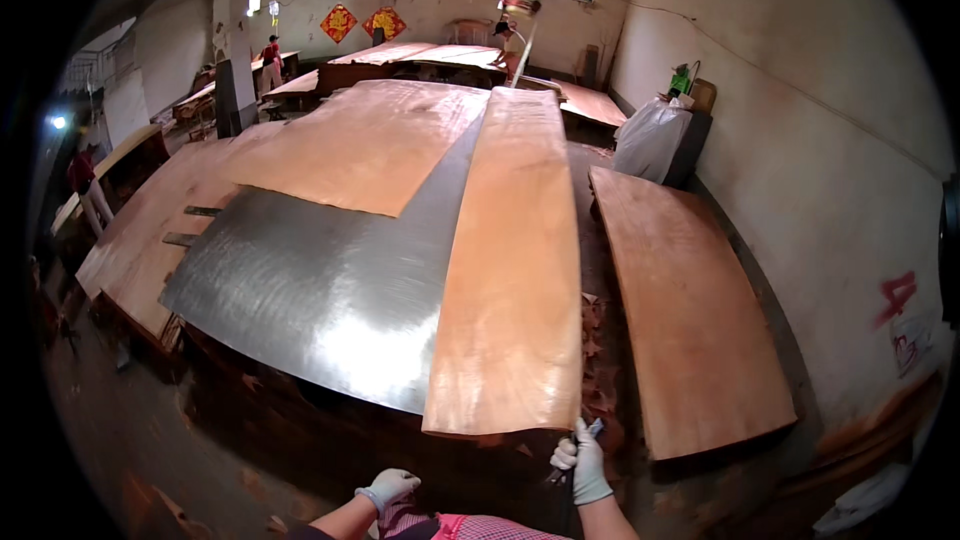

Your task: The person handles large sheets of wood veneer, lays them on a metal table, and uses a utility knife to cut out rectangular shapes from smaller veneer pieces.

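A long, narrow sheet of tan wood veneer [515, 270] lies along the right side of a table topped with shiny grey metal [300, 270]. Just below the veneer's near right corner is my right hand [588, 465] in a pale glove, closed around a small tool [597, 428] with dark and blue-grey parts; its exact kind is unclear. My left hand [392, 487], also gloved, is curled into a loose fist in front of my body, apart from the table, and nothing shows in it. A wider veneer sheet [370, 140] covers the table's far part.
To the right stands a low stack topped with wood sheet [700, 320], beside the wall. Torn veneer scraps [595, 360] lie in the gap between. More veneer [180, 200] is piled at the left. Other people work at the back and far left. A plastic-covered object [650, 140] stands behind.
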Motion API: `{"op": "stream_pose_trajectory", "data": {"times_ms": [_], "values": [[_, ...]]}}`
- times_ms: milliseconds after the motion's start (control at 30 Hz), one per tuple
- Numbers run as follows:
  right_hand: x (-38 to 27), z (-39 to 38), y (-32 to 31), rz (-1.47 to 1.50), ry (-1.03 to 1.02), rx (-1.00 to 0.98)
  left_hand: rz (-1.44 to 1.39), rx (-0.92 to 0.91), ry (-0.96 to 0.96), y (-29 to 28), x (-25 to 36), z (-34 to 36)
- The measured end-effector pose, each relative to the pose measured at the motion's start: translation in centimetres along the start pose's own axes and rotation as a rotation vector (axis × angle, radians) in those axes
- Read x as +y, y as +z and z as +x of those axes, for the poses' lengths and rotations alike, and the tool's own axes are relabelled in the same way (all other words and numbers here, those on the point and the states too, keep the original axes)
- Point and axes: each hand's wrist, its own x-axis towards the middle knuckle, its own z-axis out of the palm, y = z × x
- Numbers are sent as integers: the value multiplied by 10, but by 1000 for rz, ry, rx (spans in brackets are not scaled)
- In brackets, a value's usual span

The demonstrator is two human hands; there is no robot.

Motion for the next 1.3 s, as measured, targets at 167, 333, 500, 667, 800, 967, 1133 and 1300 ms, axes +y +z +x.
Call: {"op": "stream_pose_trajectory", "data": {"times_ms": [167, 333, 500, 667, 800, 967, 1133, 1300], "values": [[-132, -57, -104, 217, 106, -255, -667, 24, -34, 134, 51, 50], [-220, -102, -157, 480, 43, -316, -955, -120, -284, 230, 112, 103], [-287, -106, -193, 472, 34, -348, -1403, -44, -454, 272, 127, 175], [-370, -96, -283, 431, -27, -402, -1741, 95, -470, 339, 202, 250], [-436, -101, -341, 455, -34, -300, -1779, 27, -403, 398, 263, 287], [-512, -113, -396, 278, 37, 85, -1999, 42, 171, 440, 303, 307], [-571, -119, -488, -58, -5, 251, -1968, 289, 219, 477, 299, 321], [-628, -128, -570, -370, -159, 509, -1912, 523, 130, 523, 326, 315]]}}
